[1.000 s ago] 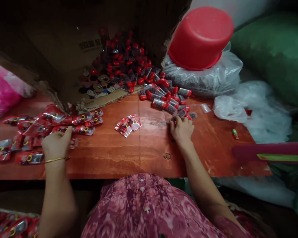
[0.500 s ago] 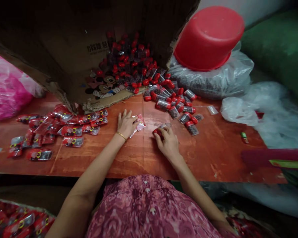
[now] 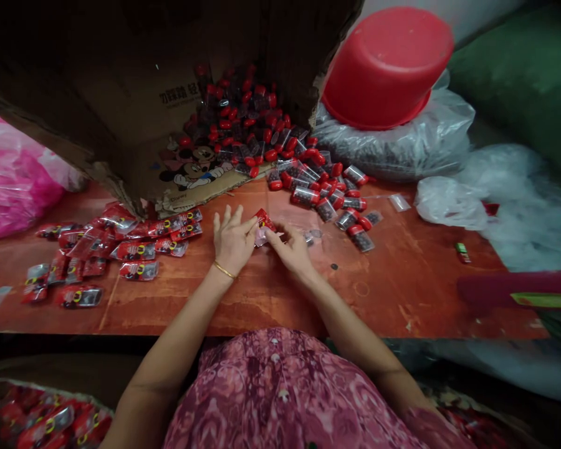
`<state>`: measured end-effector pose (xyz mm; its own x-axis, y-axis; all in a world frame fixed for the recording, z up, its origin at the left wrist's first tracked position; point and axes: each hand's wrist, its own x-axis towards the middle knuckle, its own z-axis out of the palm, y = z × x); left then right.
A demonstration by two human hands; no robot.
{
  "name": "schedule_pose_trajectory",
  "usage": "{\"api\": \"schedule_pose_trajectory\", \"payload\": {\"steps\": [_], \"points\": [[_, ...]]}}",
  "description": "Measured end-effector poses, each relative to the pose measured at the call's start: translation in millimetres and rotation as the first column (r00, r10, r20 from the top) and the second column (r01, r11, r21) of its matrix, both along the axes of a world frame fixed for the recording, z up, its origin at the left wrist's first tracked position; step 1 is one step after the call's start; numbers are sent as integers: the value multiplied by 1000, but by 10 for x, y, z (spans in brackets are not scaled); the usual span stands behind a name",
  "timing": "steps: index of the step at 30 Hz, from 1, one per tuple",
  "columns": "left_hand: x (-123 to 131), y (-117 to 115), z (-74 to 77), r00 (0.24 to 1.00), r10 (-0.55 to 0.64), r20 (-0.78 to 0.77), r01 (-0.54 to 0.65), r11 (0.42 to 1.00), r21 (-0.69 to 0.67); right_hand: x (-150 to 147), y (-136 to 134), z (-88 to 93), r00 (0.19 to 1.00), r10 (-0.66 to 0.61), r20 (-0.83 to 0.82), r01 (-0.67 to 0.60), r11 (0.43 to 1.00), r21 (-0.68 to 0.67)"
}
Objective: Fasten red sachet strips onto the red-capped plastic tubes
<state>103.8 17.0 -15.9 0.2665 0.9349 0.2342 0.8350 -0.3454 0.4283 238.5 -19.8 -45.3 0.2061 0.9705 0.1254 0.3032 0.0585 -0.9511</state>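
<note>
In front of me, my left hand point(image 3: 236, 236) holds the left edge of a small red-printed plastic packet point(image 3: 264, 219) between thumb and forefinger, its other fingers stretched out. My right hand point(image 3: 290, 248) pinches the same packet's lower right edge, thumb against the pale part. Just past the right fingers lies a small clear jar with dark contents point(image 3: 310, 239), partly hidden by the hand; whether the hand touches it I cannot tell. Several red-capped jars point(image 3: 306, 196) lie loose behind the hands. Filled red packets point(image 3: 133, 251) are spread on the left.
A cardboard box point(image 3: 187, 196) on its side spills more jars onto the red-covered table point(image 3: 243, 305). A red basin point(image 3: 388, 68) sits upside down on a clear bag point(image 3: 383, 149) at the back right. Pink bags point(image 3: 14, 174) stand left; a green lighter-like object point(image 3: 461, 252) lies right.
My right hand has moved left from a red-capped jar to the packet. The packet, flat under my left hand before, is now between both hands. The view has shifted slightly.
</note>
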Motion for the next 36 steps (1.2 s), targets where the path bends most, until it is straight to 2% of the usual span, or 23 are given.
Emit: {"api": "schedule_pose_trajectory", "payload": {"steps": [2,3,4,6,7,9,12,13,15,16,17,18,20,23,25,27,31,34,36], "points": [[0,-59,5,995,4,96,-4,1000,7,-80,82,-25,985,35,-172,-39,999,-15],[-1,-84,-4,985,27,171,-26,1000,-10,-101,101,-38,978,33,-205,-35,999,-8],[-2,-105,-17,962,67,264,-54,997,-56,-111,104,-49,979,18,-204,-18,1000,1],[-2,-137,-40,868,173,465,-56,966,-254,-103,72,-59,989,-23,-145,27,999,25],[2,-150,-44,803,229,550,-7,927,-376,-91,44,-56,994,-34,-104,39,998,43],[21,-177,-36,667,343,662,154,805,-573,-68,-19,-37,999,-30,-28,32,996,80],[57,-232,6,508,536,674,338,595,-729,-54,-99,1,999,-34,29,30,990,138],[63,-255,22,478,597,645,374,526,-764,-54,-120,12,999,-42,33,37,987,156],[60,-304,48,466,665,583,432,405,-806,-60,-159,28,999,-40,19,36,984,175],[53,-329,57,477,671,567,450,367,-814,-65,-179,34,1000,-25,0,24,984,177],[44,-353,63,491,663,565,459,355,-815,-71,-201,39,1000,-2,-26,6,985,172],[36,-375,65,498,646,578,457,371,-808,-78,-225,43,998,23,-57,-14,987,160],[30,-413,58,465,609,643,427,482,-765,-96,-276,47,991,59,-117,-46,992,115],[54,-461,23,354,557,751,360,660,-659,-122,-344,38,984,71,-166,-69,997,18],[83,-494,0,290,554,781,322,712,-624,-133,-373,23,983,55,-172,-60,998,-23],[110,-526,-13,236,587,775,318,706,-632,-138,-389,12,984,40,-175,-47,998,-36],[133,-569,-16,214,658,722,400,615,-679,-134,-398,19,968,89,-235,-102,994,-43],[127,-571,-15,204,638,742,342,664,-665,-124,-395,20,946,129,-296,-158,985,-75],[122,-567,-7,199,642,740,324,669,-668,-117,-390,5,939,122,-321,-165,980,-111]]}}
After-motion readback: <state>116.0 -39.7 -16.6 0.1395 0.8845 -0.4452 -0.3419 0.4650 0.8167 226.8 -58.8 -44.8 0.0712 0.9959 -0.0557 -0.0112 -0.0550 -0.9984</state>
